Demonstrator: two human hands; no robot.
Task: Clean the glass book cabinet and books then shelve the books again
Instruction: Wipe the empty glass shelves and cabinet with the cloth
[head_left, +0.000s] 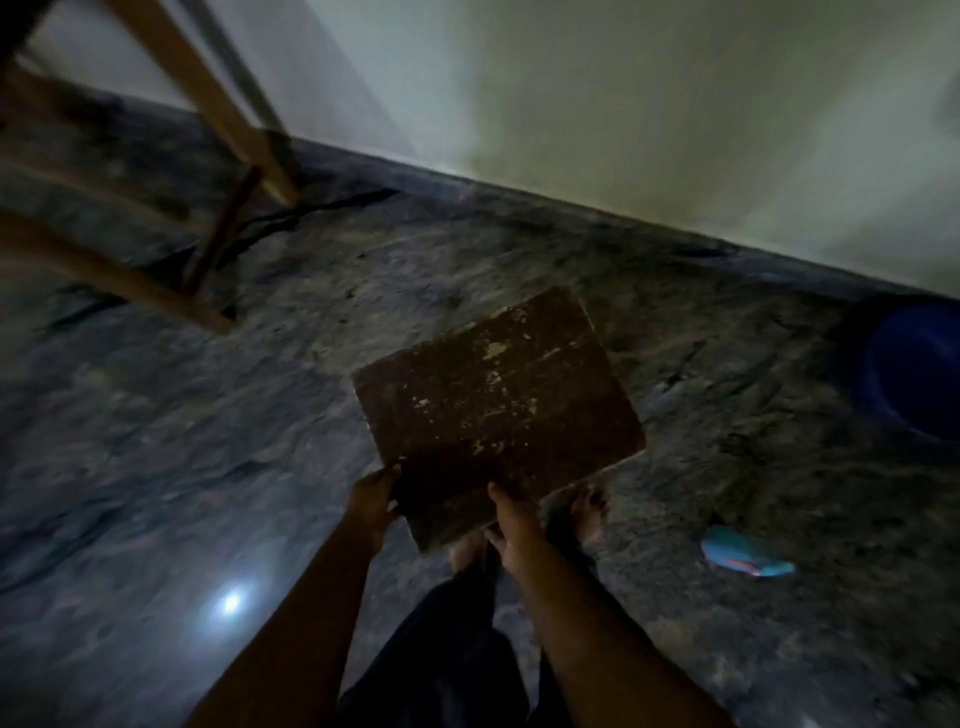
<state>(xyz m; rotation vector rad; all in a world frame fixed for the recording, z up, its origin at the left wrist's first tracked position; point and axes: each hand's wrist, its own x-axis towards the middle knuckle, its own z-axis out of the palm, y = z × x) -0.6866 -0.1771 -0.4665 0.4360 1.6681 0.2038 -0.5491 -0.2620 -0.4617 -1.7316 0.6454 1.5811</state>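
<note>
A large, worn dark brown book (498, 410) with a scuffed cover is held flat above the floor in front of me. My left hand (371, 501) grips its near left corner. My right hand (511, 522) holds the near edge, thumb on top and fingers curled underneath. The picture is dim and blurred. No cabinet is in view.
Wooden furniture legs (208, 98) stand at the upper left. A blue basin (919, 369) sits by the wall at the right, and a light blue cloth (743, 553) lies on the stone floor (208, 441). My bare feet (589, 512) are under the book.
</note>
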